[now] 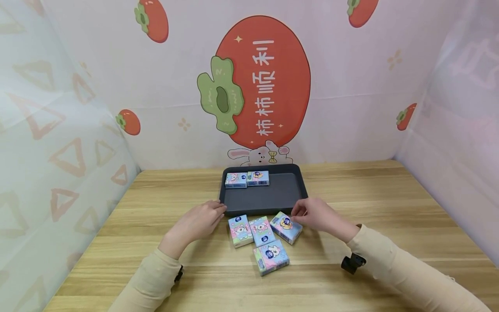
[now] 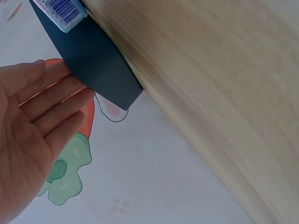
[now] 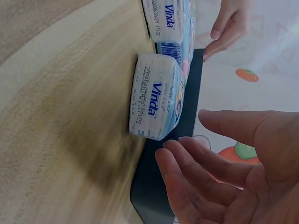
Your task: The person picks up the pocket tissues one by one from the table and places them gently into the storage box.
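In the head view my left hand (image 1: 200, 220) is at the left front corner of a dark grey tray (image 1: 286, 190). Its fingers look straight in the left wrist view, with the tips at the tray's wall. My right hand (image 1: 319, 214) hovers over the right end of a tissue pack (image 1: 286, 226) marked Vinda. Thumb and fingers are spread apart beside that pack in the right wrist view. Left of it lie a middle tissue pack (image 1: 262, 230) and a left tissue pack (image 1: 240, 231); a nearer tissue pack (image 1: 271, 257) lies in front.
Two tissue packs stand side by side in the tray's back left corner: a left one (image 1: 236, 180) and a right one (image 1: 258, 178). The wooden table (image 1: 156, 190) meets a printed cloth backdrop (image 1: 343, 108) behind the tray, with cloth sides left and right.
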Available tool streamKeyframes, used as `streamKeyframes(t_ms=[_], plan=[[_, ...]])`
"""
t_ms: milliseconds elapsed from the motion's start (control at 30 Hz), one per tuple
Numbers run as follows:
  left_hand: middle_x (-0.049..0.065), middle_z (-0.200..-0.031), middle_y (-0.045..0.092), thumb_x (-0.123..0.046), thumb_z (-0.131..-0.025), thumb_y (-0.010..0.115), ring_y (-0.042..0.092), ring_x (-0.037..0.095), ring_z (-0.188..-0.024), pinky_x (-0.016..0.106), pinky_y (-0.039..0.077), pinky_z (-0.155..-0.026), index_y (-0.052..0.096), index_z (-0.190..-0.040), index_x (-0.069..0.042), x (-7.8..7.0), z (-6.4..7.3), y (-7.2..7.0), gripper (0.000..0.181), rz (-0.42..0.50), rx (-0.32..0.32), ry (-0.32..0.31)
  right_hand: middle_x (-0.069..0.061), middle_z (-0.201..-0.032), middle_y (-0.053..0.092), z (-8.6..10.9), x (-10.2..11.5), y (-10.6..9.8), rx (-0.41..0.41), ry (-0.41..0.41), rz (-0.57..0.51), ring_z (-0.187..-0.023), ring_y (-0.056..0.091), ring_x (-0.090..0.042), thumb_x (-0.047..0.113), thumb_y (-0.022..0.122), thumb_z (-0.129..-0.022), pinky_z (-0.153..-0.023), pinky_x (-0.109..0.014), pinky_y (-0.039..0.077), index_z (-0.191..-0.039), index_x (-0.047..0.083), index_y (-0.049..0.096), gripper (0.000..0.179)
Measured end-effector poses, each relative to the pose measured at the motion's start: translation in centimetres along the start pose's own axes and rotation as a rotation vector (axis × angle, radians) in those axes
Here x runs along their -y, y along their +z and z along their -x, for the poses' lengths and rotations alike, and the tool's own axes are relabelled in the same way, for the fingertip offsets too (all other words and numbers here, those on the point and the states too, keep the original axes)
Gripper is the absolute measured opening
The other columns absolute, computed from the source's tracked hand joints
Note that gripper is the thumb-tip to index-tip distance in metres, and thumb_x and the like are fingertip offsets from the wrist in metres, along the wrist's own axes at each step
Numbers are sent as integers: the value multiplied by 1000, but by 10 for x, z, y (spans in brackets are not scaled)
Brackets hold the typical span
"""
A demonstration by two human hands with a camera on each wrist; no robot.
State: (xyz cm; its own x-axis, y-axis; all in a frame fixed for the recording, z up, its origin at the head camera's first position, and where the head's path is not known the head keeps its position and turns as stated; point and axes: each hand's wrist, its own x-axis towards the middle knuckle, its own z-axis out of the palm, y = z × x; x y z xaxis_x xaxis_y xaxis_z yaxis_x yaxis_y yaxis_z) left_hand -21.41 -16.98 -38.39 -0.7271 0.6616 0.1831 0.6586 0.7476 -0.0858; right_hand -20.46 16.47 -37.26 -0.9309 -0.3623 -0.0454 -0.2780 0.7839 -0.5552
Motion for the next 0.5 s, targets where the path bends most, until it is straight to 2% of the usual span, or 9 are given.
streamKeyframes(t_ms=[267,500], plan=[[18,-113,66,-10,-92,59,63,32,-107,43,54,-92,67,-111,2,0,0,1,25,-7,3,1,2,-78,65,0,0,6,64,66,22,-71,55,-9,24,78,-78,-62,-23,49,-92,7,70,24],[18,-112,66,-10,-92,58,63,32,-107,43,54,-92,68,-112,2,0,0,0,24,-6,13,-2,1,-83,67,-1,-1,10,95,90,49,-75,57,-10,28,80,-75,-67,-25,52,-96,6,71,31]])
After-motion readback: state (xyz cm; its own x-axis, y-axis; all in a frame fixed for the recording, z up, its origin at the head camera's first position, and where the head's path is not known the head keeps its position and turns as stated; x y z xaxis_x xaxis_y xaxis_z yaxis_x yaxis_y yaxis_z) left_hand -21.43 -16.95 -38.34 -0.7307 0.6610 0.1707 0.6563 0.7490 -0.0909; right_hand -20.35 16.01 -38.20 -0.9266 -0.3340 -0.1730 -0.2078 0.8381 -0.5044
